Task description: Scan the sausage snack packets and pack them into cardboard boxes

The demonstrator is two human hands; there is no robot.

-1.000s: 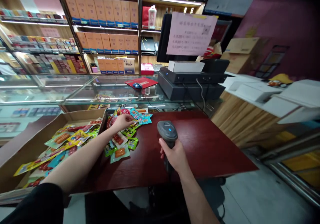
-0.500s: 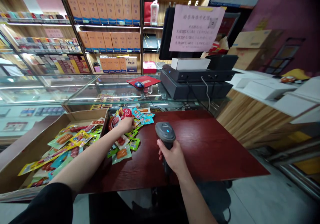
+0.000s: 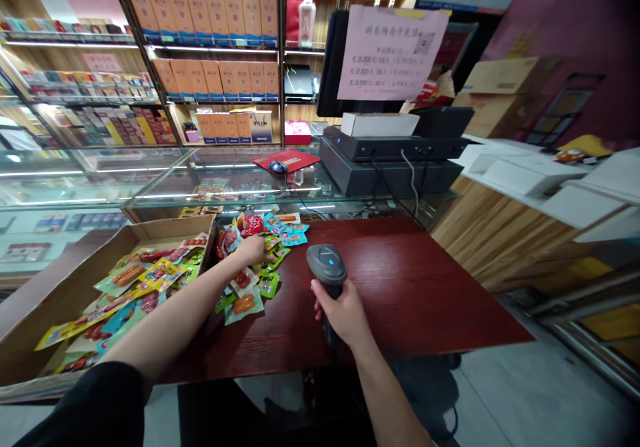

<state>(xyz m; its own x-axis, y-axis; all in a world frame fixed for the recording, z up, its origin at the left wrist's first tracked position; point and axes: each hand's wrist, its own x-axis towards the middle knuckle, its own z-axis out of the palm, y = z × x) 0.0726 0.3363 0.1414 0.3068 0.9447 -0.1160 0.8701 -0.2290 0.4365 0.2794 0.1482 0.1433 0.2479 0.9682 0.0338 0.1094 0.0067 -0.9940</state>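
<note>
My right hand (image 3: 345, 308) is wrapped around the handle of a dark grey barcode scanner (image 3: 326, 265), held upright over the table with a small blue light lit on its head. My left hand (image 3: 253, 252) reaches into a pile of small snack packets, its fingers bent down and partly hidden. Beside its fingertips lies a green snack packet (image 3: 277, 259). Nearer to me are a clear packet with small sausages (image 3: 244, 305) and another green packet (image 3: 269, 285). Blue packets (image 3: 294, 235) and a red packet (image 3: 253, 224) lie behind the hand.
At the left, an open cardboard box (image 3: 30, 327) holds several sausage packets. The dark red table (image 3: 400, 287) meets a glass counter (image 3: 225, 177) bearing a mouse (image 3: 277, 166), a red mat (image 3: 304, 159), a cash drawer (image 3: 385, 170) and a monitor covered by a pink sign (image 3: 393, 54).
My left hand has shifted slightly within the pile, a finger now showing beside the green packet. The scanner stays in my right hand, nearly still. The view has shifted slightly.
</note>
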